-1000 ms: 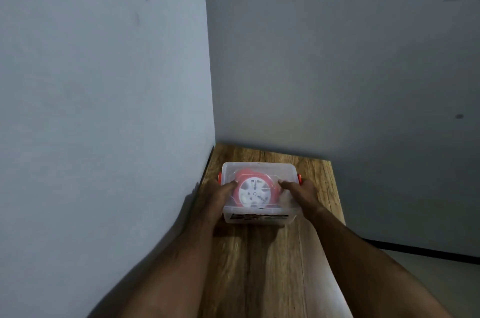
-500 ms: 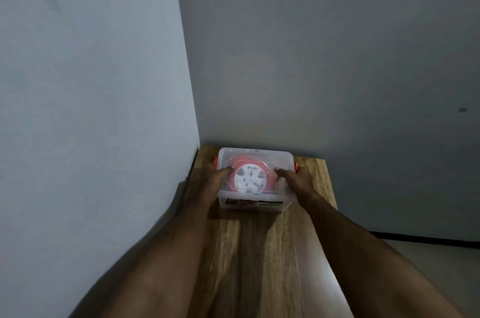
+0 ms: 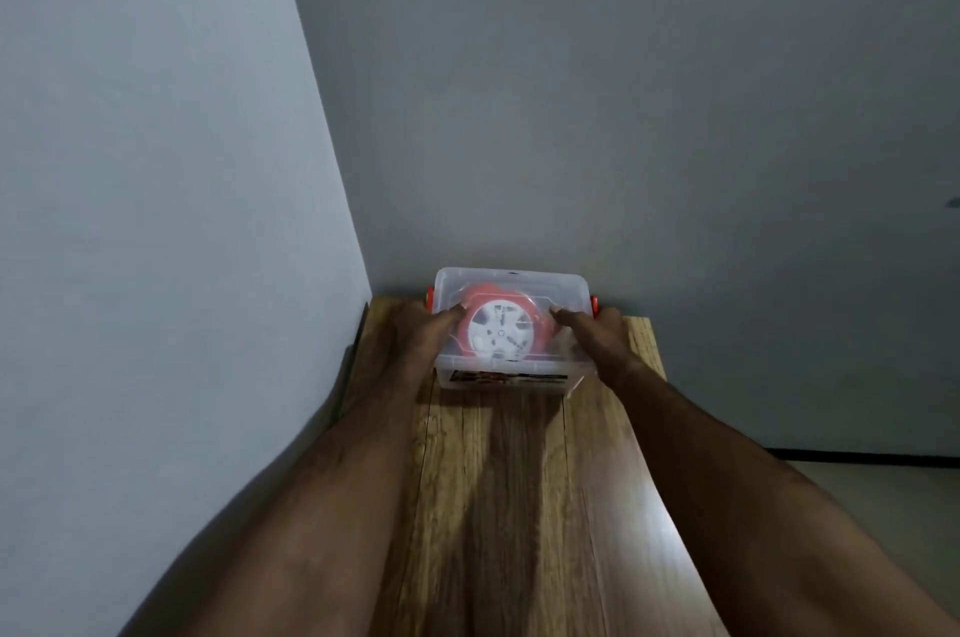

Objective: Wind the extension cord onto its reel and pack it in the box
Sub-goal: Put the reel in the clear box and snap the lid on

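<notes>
Box (image 3: 511, 379): on the table (image 3: 519, 506), at its far end, close to the wall (image 3: 623, 116) behind.
Reel (image 3: 500, 332): inside the box, under its lid.
My left hand (image 3: 415, 340): against the box's left side.
My right hand (image 3: 597, 337): against its right side.
Side wall (image 3: 130, 168): left of the table.

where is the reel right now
In the head view the red reel sits inside the clear lidded box at the table's far end, between both hands.
</notes>
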`<state>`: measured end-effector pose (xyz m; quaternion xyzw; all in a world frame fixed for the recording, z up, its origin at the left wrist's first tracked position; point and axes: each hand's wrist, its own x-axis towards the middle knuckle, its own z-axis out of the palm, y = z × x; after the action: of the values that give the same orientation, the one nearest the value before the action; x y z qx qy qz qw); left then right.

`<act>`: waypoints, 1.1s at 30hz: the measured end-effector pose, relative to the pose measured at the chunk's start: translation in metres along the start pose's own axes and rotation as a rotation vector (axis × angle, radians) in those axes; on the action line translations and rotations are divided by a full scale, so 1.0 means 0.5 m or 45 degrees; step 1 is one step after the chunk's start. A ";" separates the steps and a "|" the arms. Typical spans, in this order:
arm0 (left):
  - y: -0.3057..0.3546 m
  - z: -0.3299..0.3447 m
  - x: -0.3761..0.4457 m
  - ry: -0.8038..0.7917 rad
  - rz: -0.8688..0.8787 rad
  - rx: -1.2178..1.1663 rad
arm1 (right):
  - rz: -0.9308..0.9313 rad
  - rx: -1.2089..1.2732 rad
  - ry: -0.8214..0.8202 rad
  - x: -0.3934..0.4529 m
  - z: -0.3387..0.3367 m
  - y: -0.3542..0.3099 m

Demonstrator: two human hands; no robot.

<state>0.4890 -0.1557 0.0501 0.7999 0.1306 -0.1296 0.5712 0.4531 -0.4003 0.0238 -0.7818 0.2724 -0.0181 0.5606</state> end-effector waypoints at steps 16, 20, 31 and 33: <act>-0.036 0.062 -0.027 0.137 0.934 1.406 | -0.851 -1.173 0.110 -0.116 0.065 -0.034; -0.038 0.060 -0.037 0.016 0.891 1.433 | -0.759 -1.250 -0.071 -0.122 0.071 -0.003; -0.025 0.072 -0.014 0.038 0.937 1.592 | -0.740 -1.288 -0.047 -0.091 0.069 -0.021; -0.027 0.075 -0.010 0.067 0.938 1.600 | -0.733 -1.280 -0.038 -0.087 0.070 -0.022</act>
<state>0.4774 -0.1873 0.0284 0.9717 -0.2326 0.0400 0.0072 0.4321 -0.3479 0.0327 -0.9948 0.0161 -0.0272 0.0964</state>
